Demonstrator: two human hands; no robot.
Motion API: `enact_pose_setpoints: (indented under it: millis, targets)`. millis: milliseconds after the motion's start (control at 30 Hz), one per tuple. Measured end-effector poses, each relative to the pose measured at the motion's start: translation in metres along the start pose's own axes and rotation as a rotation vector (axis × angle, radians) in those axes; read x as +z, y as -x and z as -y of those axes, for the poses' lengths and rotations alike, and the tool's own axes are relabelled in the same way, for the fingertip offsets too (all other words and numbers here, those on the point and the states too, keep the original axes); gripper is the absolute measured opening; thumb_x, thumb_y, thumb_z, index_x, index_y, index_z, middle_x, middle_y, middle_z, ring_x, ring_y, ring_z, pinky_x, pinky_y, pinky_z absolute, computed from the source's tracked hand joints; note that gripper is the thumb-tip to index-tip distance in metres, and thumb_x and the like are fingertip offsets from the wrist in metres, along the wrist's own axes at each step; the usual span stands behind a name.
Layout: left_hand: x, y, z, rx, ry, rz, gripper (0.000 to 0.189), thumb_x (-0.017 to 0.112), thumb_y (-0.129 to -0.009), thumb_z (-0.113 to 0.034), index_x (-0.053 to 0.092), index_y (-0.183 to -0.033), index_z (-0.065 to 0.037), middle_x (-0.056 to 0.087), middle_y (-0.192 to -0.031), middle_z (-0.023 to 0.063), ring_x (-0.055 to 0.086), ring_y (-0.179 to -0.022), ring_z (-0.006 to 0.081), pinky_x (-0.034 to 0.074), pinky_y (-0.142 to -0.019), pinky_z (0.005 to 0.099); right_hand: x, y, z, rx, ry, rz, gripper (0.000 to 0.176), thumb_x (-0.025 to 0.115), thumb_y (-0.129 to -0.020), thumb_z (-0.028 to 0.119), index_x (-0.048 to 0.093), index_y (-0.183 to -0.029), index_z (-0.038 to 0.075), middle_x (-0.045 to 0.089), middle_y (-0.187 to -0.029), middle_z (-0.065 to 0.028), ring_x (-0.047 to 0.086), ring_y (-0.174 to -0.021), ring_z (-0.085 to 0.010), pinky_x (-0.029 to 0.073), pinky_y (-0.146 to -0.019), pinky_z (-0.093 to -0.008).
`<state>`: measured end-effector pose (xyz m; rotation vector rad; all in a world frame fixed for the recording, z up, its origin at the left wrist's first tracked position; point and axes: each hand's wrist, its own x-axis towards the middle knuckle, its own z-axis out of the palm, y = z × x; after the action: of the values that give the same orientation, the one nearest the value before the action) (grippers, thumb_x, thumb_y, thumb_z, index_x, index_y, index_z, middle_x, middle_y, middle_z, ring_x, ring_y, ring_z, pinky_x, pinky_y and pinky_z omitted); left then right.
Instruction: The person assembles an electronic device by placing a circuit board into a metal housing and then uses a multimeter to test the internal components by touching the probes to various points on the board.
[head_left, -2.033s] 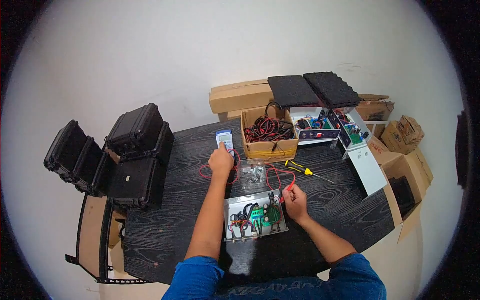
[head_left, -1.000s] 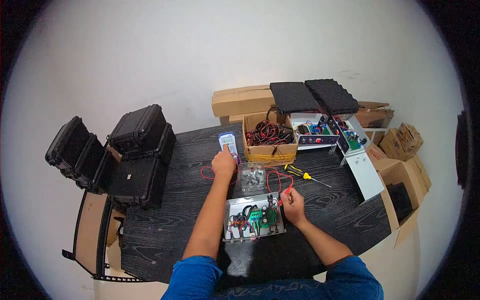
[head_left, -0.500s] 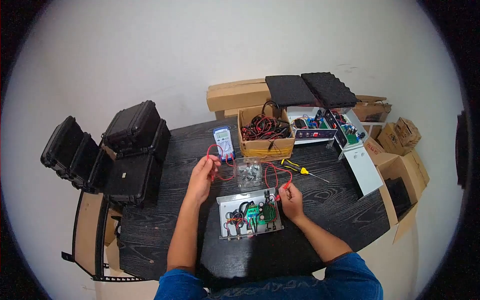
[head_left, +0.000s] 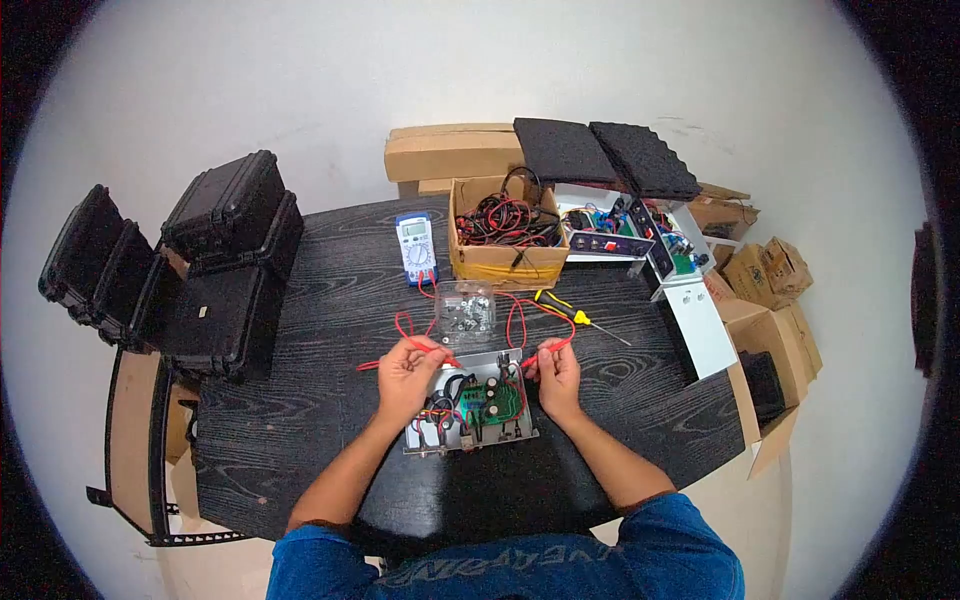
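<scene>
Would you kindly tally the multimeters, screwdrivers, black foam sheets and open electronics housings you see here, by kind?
Multimeters: 1
Screwdrivers: 1
Black foam sheets: 2
Open electronics housings: 3
Total: 7

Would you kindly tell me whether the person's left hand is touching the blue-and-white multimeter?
Apart: the head view shows black wood-grain table between the left hand and the blue-and-white multimeter lying beyond it.
</scene>
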<state>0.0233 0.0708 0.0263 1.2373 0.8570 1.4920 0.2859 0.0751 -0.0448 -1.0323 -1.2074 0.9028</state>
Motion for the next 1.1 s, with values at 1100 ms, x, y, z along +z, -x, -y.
enact_pose_setpoints:
  millis: [1100]
  targets:
    - [-0.014,0.025,0.019,0.135,-0.510,0.116,0.005,0.074,-0.093,-0.002,0.070,-0.093,0.000,0.078,-0.086,0.0068,0.076,-0.081,0.0116,0.059,-0.073,0.0268,0.015,0.014,0.086,-0.119,0.263,0.487,0.014,0.072,-0.097,0.006,0.069,-0.111,0.001,0.075,-0.096,-0.0089,0.071,-0.089,-0.0118,0.056,-0.080,-0.0268]
